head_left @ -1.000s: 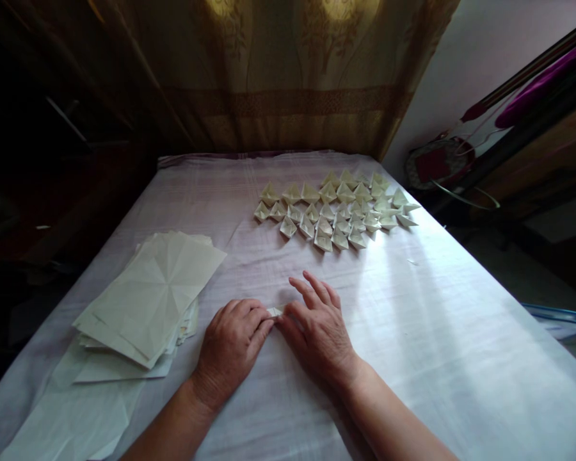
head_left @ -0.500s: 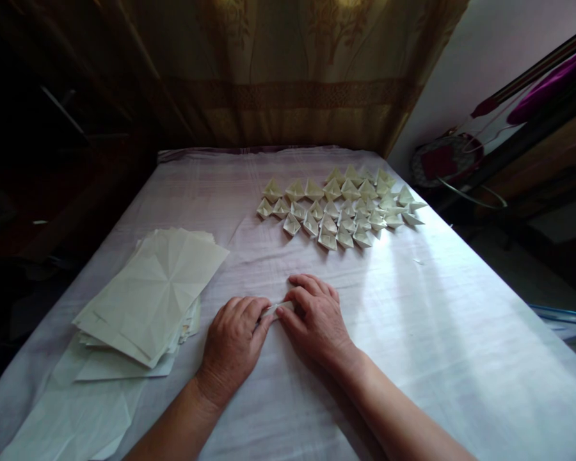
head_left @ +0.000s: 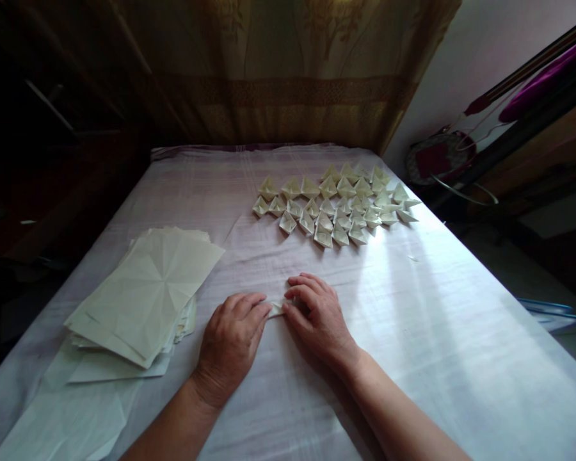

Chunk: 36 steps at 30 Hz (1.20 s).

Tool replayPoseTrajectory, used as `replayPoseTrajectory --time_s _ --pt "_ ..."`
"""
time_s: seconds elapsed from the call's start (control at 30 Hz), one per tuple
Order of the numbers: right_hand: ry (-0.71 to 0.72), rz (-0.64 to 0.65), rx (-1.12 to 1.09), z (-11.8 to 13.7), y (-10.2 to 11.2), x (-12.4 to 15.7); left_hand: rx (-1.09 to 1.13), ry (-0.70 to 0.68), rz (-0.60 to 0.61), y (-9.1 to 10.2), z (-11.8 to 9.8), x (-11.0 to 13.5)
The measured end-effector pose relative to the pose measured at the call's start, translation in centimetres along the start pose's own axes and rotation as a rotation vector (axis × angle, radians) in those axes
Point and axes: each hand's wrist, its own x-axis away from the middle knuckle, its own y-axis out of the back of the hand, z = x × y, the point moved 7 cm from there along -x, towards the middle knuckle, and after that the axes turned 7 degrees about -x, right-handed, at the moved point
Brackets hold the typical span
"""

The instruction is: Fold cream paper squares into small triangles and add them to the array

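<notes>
A small folded piece of paper [head_left: 276,310] lies low over the cloth between my two hands, mostly covered by fingers. My left hand [head_left: 234,333] pinches its left end, thumb and fingers together. At the other end, my right hand [head_left: 319,314] grips the paper between thumb and curled fingers. Beyond them stand several folded paper boats [head_left: 324,221] in close rows. To the left is a stack of creased paper sheets [head_left: 148,288], the top one marked with star-like fold lines.
A pale checked cloth [head_left: 413,358] covers the table. Looser thin sheets [head_left: 72,410] lie at the near left, partly under the stack. Behind the table hangs a patterned curtain [head_left: 288,96]. At the right stand a bag [head_left: 441,157] and a blue-edged object [head_left: 550,310].
My left thumb has drawn back beside its fingers, so more of the folded paper shows between my hands. The whole view has shifted slightly; the boats and stack stay put.
</notes>
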Motion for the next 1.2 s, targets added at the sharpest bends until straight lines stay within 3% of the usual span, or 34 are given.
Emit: replayPoseTrajectory --time_s 0.2,0.47,0.6,0.87,1.2 --pt "0.008 0.006 0.019 0.3 -0.2 0.0 -0.113 -0.108 -0.023 0.6 -1.2 0.5" --pt "0.009 0.059 0.086 0.6 -0.3 0.1 -0.143 -0.05 0.114 0.5 -1.6 1.0" --pt "-0.019 0.091 0.114 1.0 -0.4 0.0 -0.183 -0.086 0.168 0.4 -1.9 1.6" --pt "-0.052 0.107 0.157 1.6 -0.8 -0.1 -0.194 -0.127 0.189 0.0 -1.1 2.8" --pt "-0.079 0.162 0.092 -0.1 -0.1 -0.1 -0.181 -0.213 0.248 0.1 -0.3 2.5"
